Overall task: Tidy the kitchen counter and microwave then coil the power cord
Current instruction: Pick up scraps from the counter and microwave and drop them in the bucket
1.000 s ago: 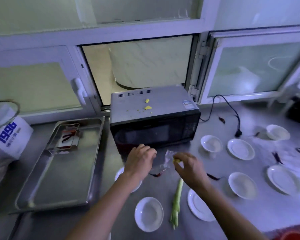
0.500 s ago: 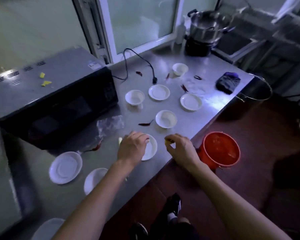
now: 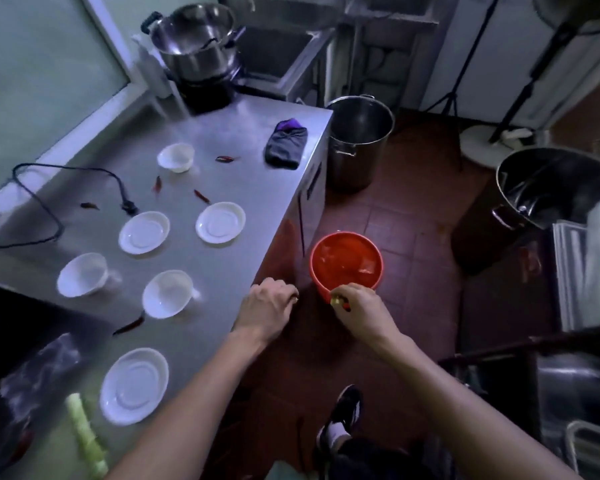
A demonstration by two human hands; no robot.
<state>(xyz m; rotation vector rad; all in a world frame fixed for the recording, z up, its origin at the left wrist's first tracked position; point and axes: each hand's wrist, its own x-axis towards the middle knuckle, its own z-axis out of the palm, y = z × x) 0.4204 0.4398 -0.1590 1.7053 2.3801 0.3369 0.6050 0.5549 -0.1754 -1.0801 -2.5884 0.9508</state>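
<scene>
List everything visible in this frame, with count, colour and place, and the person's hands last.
white dishes: seven, on the counter
dried chillies: at least five, dark red, scattered among the dishes
power cord: one, black, uncoiled at the counter's back
green stalk: one, counter's near edge
plastic wrap: one, clear, beside the stalk
cloth: one, dark, far counter corner
red bucket: one, on the floor
steel pots: three; one on a burner, two on the floor
left hand: curled, at the counter edge
right hand: pinches a small yellow scrap over the bucket
</scene>
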